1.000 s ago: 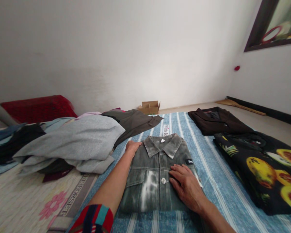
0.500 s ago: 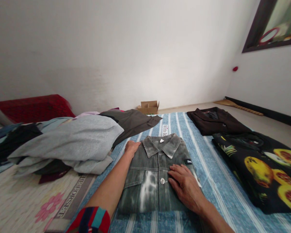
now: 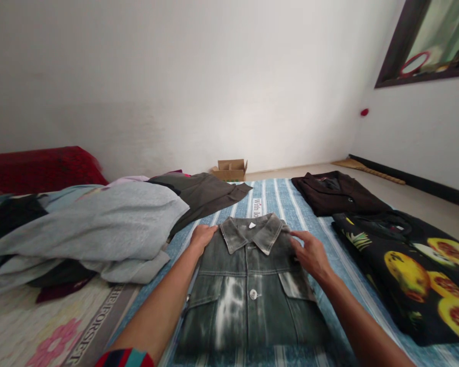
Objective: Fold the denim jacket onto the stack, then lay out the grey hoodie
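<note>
A folded grey denim shirt [image 3: 248, 290] lies front up on a blue striped sheet [image 3: 329, 244], collar towards the wall. My left hand [image 3: 202, 237] rests on its left shoulder beside the collar, fingers curled onto the cloth. My right hand [image 3: 309, 253] lies on the right shoulder, fingers stretched along the upper edge of the shirt. Both forearms reach in from the bottom of the view.
A loose heap of clothes [image 3: 99, 224] covers the left side. A folded dark brown garment [image 3: 336, 193] and a folded black fruit-print garment [image 3: 413, 265] lie to the right. A small cardboard box [image 3: 229, 169] stands by the wall, a red cushion [image 3: 38, 165] at far left.
My right hand has moved from the middle of the shirt's front up to its right shoulder. My left hand stays by the collar. The view has shifted slightly right and closer.
</note>
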`<state>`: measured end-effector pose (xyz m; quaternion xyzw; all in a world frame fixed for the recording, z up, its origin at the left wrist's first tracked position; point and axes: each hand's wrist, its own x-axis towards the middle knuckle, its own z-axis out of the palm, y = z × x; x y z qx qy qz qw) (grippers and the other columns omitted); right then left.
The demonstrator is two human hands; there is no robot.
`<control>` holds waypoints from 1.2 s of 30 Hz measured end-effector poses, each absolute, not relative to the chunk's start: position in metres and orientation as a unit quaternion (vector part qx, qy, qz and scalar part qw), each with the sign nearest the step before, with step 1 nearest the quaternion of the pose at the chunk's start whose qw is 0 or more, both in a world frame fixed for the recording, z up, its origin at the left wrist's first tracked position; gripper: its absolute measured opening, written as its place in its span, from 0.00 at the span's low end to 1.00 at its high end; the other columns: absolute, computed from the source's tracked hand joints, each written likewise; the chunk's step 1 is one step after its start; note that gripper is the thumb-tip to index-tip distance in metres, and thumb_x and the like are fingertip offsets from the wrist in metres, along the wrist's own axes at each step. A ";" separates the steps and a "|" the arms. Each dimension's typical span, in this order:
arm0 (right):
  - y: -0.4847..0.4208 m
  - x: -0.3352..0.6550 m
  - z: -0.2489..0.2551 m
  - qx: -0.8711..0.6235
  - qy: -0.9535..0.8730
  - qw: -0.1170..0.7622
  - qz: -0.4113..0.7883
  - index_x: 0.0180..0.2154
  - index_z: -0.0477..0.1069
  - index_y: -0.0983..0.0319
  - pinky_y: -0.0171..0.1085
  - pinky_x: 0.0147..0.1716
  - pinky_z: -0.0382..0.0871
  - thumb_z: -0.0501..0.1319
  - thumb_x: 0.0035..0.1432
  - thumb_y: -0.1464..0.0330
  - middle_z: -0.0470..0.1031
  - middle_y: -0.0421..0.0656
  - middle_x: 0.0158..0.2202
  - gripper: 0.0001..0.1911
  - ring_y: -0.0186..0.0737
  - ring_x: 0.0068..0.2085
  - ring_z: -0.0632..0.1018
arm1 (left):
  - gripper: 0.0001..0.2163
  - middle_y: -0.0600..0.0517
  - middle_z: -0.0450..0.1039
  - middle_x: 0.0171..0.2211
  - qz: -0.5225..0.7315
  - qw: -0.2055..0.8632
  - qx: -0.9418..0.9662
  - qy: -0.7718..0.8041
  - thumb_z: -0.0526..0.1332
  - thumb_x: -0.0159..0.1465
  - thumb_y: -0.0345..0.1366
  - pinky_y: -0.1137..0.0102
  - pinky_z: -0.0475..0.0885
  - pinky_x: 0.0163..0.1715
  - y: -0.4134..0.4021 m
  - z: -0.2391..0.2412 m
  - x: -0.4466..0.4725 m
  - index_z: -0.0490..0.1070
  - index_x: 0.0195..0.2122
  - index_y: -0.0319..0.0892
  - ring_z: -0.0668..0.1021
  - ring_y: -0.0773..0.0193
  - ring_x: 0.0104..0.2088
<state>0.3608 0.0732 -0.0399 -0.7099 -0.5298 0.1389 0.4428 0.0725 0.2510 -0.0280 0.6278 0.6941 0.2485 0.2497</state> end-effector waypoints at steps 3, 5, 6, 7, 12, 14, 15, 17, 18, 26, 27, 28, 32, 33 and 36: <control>0.104 0.376 -0.047 -0.719 -0.511 0.441 0.164 0.44 0.77 0.62 0.49 0.49 0.66 0.56 0.55 0.62 0.78 0.49 0.45 0.19 0.50 0.48 0.76 | 0.11 0.49 0.77 0.27 0.266 0.265 0.637 0.673 0.60 0.57 0.42 0.69 0.69 0.30 0.246 -0.025 0.071 0.74 0.24 0.41 0.79 0.56 0.33; 0.119 0.381 -0.053 -0.714 -0.510 0.442 0.188 0.43 0.77 0.63 0.46 0.47 0.68 0.56 0.54 0.63 0.79 0.47 0.42 0.19 0.48 0.46 0.77 | 0.09 0.51 0.77 0.30 0.282 0.284 0.638 0.658 0.60 0.56 0.40 0.71 0.69 0.30 0.243 -0.023 0.068 0.75 0.31 0.42 0.78 0.58 0.34; 0.124 0.383 -0.055 -0.710 -0.509 0.443 0.202 0.43 0.77 0.62 0.44 0.46 0.69 0.56 0.53 0.63 0.80 0.46 0.40 0.18 0.47 0.44 0.78 | 0.09 0.53 0.77 0.30 0.290 0.304 0.638 0.646 0.61 0.55 0.40 0.72 0.69 0.30 0.242 -0.023 0.066 0.75 0.34 0.42 0.78 0.59 0.33; 0.127 0.383 -0.057 -0.705 -0.509 0.445 0.217 0.42 0.77 0.62 0.42 0.44 0.70 0.56 0.53 0.63 0.80 0.45 0.38 0.18 0.46 0.42 0.79 | 0.11 0.53 0.77 0.30 0.296 0.329 0.639 0.629 0.61 0.54 0.40 0.72 0.69 0.30 0.241 -0.023 0.065 0.74 0.36 0.43 0.78 0.60 0.33; 0.131 0.386 -0.058 -0.674 -0.518 0.456 0.266 0.35 0.78 0.62 0.37 0.37 0.69 0.55 0.53 0.58 0.80 0.43 0.35 0.18 0.43 0.39 0.79 | 0.09 0.54 0.75 0.28 0.296 0.389 0.672 0.557 0.60 0.52 0.42 0.71 0.70 0.34 0.240 -0.025 0.060 0.73 0.30 0.42 0.77 0.60 0.33; 0.130 0.387 -0.057 -0.667 -0.519 0.456 0.279 0.32 0.78 0.62 0.36 0.33 0.68 0.56 0.53 0.57 0.79 0.43 0.32 0.18 0.43 0.36 0.78 | 0.09 0.54 0.74 0.27 0.289 0.383 0.676 0.559 0.60 0.51 0.42 0.70 0.70 0.34 0.242 -0.026 0.060 0.73 0.28 0.43 0.76 0.59 0.33; 0.130 0.387 -0.057 -0.667 -0.517 0.455 0.283 0.31 0.77 0.62 0.35 0.31 0.68 0.56 0.52 0.56 0.79 0.43 0.30 0.18 0.42 0.34 0.78 | 0.08 0.54 0.74 0.26 0.288 0.378 0.677 0.562 0.60 0.51 0.42 0.70 0.69 0.33 0.243 -0.027 0.061 0.72 0.27 0.43 0.76 0.59 0.32; 0.130 0.388 -0.057 -0.673 -0.508 0.455 0.285 0.29 0.77 0.62 0.35 0.28 0.66 0.57 0.51 0.55 0.78 0.42 0.28 0.18 0.42 0.32 0.77 | 0.08 0.54 0.73 0.25 0.286 0.362 0.681 0.569 0.59 0.50 0.42 0.69 0.69 0.33 0.246 -0.029 0.062 0.71 0.25 0.43 0.76 0.58 0.32; 0.131 0.388 -0.058 -0.679 -0.501 0.455 0.284 0.28 0.76 0.62 0.34 0.27 0.65 0.57 0.50 0.55 0.77 0.42 0.26 0.18 0.41 0.31 0.76 | 0.08 0.54 0.72 0.25 0.286 0.354 0.684 0.571 0.59 0.50 0.42 0.69 0.69 0.34 0.248 -0.030 0.063 0.70 0.23 0.44 0.76 0.58 0.33; 0.141 0.386 -0.066 -0.720 -0.469 0.449 0.245 0.21 0.71 0.62 0.36 0.32 0.65 0.55 0.49 0.59 0.77 0.44 0.32 0.15 0.42 0.33 0.76 | 0.10 0.50 0.78 0.40 0.310 0.383 0.673 0.552 0.60 0.50 0.42 0.66 0.67 0.47 0.255 -0.035 0.066 0.66 0.17 0.43 0.75 0.53 0.45; 0.142 0.386 -0.066 -0.724 -0.471 0.445 0.235 0.20 0.71 0.62 0.36 0.33 0.65 0.55 0.49 0.60 0.78 0.44 0.33 0.15 0.43 0.35 0.76 | 0.11 0.50 0.77 0.42 0.314 0.385 0.671 0.550 0.61 0.50 0.42 0.66 0.67 0.48 0.256 -0.036 0.066 0.66 0.17 0.43 0.75 0.52 0.45; 0.142 0.386 -0.066 -0.728 -0.473 0.441 0.226 0.20 0.71 0.61 0.37 0.35 0.65 0.55 0.49 0.60 0.78 0.44 0.33 0.15 0.43 0.35 0.76 | 0.12 0.49 0.77 0.44 0.317 0.384 0.671 0.549 0.61 0.51 0.43 0.65 0.66 0.49 0.257 -0.037 0.066 0.66 0.16 0.43 0.75 0.52 0.46; 0.142 0.382 -0.066 -0.742 -0.479 0.428 0.193 0.22 0.73 0.61 0.39 0.38 0.65 0.55 0.50 0.59 0.77 0.45 0.32 0.15 0.44 0.36 0.75 | 0.12 0.50 0.76 0.46 0.316 0.359 0.676 0.561 0.60 0.53 0.42 0.67 0.66 0.50 0.258 -0.040 0.067 0.66 0.16 0.43 0.74 0.53 0.47; 0.141 0.381 -0.066 -0.744 -0.480 0.425 0.187 0.23 0.73 0.61 0.39 0.38 0.64 0.55 0.50 0.58 0.77 0.45 0.32 0.16 0.44 0.37 0.75 | 0.12 0.50 0.76 0.46 0.312 0.351 0.679 0.565 0.60 0.53 0.41 0.67 0.66 0.50 0.258 -0.040 0.067 0.66 0.17 0.43 0.75 0.54 0.47; 0.138 0.379 -0.064 -0.752 -0.484 0.416 0.166 0.26 0.75 0.61 0.39 0.38 0.64 0.54 0.51 0.57 0.76 0.45 0.31 0.17 0.44 0.36 0.75 | 0.11 0.51 0.76 0.47 0.303 0.337 0.682 0.574 0.59 0.55 0.38 0.70 0.67 0.49 0.258 -0.041 0.068 0.66 0.17 0.42 0.75 0.57 0.47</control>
